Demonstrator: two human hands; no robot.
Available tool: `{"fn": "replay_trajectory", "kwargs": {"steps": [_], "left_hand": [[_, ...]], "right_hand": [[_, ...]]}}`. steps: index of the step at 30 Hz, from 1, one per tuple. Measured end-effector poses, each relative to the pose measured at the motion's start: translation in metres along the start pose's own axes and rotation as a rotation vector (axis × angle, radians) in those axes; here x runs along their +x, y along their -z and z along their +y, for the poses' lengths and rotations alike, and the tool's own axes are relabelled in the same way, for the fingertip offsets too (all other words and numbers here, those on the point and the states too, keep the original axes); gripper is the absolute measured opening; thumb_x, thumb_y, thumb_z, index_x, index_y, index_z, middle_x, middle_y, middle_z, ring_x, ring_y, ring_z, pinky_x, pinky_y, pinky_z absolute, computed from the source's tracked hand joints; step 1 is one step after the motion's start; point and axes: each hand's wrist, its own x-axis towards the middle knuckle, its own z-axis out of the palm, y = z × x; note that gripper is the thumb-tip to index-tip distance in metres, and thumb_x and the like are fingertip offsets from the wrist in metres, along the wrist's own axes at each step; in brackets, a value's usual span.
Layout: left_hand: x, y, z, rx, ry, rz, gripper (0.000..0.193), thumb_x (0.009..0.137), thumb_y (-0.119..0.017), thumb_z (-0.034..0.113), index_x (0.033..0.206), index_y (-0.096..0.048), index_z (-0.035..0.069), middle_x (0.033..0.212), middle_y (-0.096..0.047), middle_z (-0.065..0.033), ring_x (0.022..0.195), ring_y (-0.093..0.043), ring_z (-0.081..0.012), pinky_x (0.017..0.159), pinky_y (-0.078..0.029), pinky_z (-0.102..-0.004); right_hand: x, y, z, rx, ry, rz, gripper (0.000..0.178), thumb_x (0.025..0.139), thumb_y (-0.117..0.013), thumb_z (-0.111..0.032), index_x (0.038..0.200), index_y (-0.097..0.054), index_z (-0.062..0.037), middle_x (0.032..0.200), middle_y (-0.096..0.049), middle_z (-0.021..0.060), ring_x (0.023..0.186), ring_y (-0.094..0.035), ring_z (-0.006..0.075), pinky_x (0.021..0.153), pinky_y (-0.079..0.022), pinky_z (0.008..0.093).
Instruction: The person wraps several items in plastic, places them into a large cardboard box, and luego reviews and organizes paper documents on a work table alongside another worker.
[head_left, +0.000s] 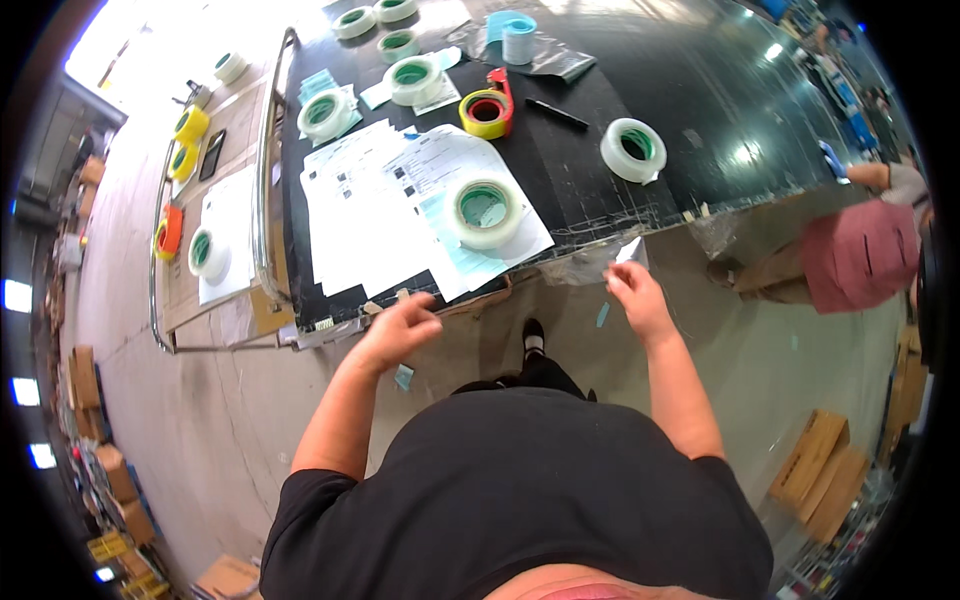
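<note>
My right hand is just off the table's front edge, thumb and fingers pinched on a small white piece of paper. Clear plastic film hangs from the edge beside it. My left hand hovers before the edge, fingers loosely bent and apart, with nothing visible in them. Beyond it, printed paper sheets overlap on the black table. A roll of clear tape lies on the sheets; another clear tape roll sits farther right.
Behind the sheets are a red tape dispenser with yellow tape, a black marker, more tape rolls and a blue roll. A metal-railed cart adjoins on the left. At right stands another person; cardboard boxes lie behind.
</note>
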Motion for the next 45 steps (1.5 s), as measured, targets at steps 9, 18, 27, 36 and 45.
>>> {"fn": "replay_trajectory", "kwargs": {"steps": [9, 18, 27, 36, 45], "left_hand": [[0.089, 0.012, 0.039, 0.152, -0.137, 0.68, 0.063, 0.084, -0.073, 0.013, 0.138, -0.046, -0.004, 0.12, -0.064, -0.0159, 0.107, -0.063, -0.022, 0.09, -0.052, -0.0329], [0.149, 0.021, 0.05, 0.534, -0.106, 0.659, 0.071, 0.076, -0.076, 0.012, 0.139, -0.046, 0.001, 0.129, -0.058, -0.0184, 0.121, -0.052, -0.0355, 0.103, -0.043, -0.0421], [0.15, 0.02, 0.047, 0.701, -0.194, 0.612, 0.069, 0.073, -0.077, 0.012, 0.136, -0.05, 0.003, 0.125, -0.06, -0.0157, 0.118, -0.052, -0.034, 0.103, -0.042, -0.0406], [0.143, 0.026, 0.036, 0.627, -0.282, 0.607, 0.065, 0.073, -0.077, 0.013, 0.132, -0.051, 0.002, 0.127, -0.059, -0.0164, 0.123, -0.049, -0.0365, 0.104, -0.041, -0.0428], [0.161, 0.05, 0.025, 0.706, 0.0, 0.736, 0.091, 0.084, -0.068, 0.044, 0.147, -0.028, -0.009, 0.151, -0.035, -0.024, 0.145, -0.02, -0.0434, 0.117, -0.01, -0.0571]], "right_hand": [[0.141, -0.113, -0.095, -0.44, 0.219, -0.334, 0.063, 0.083, -0.072, -0.039, 0.131, -0.055, -0.0014, 0.121, -0.06, 0.0163, 0.108, -0.061, 0.0251, 0.093, -0.049, 0.0361], [0.17, -0.158, -0.102, -0.963, 0.147, -0.387, 0.051, 0.082, -0.064, -0.031, 0.126, -0.053, -0.0077, 0.125, -0.054, 0.0157, 0.108, -0.062, 0.0332, 0.089, -0.051, 0.0449], [0.174, -0.156, -0.072, -0.764, 0.325, -0.275, 0.042, 0.081, -0.06, -0.023, 0.12, -0.057, -0.0071, 0.115, -0.058, 0.0151, 0.101, -0.061, 0.0371, 0.085, -0.05, 0.0459], [0.166, -0.157, -0.075, -0.762, 0.359, -0.239, 0.039, 0.08, -0.061, -0.022, 0.117, -0.058, -0.0081, 0.11, -0.059, 0.0114, 0.098, -0.061, 0.0352, 0.081, -0.051, 0.0449], [0.166, -0.159, -0.067, -0.759, 0.359, -0.225, 0.039, 0.077, -0.062, -0.019, 0.115, -0.058, -0.0079, 0.106, -0.058, 0.0113, 0.097, -0.06, 0.0341, 0.081, -0.05, 0.0432]]}}
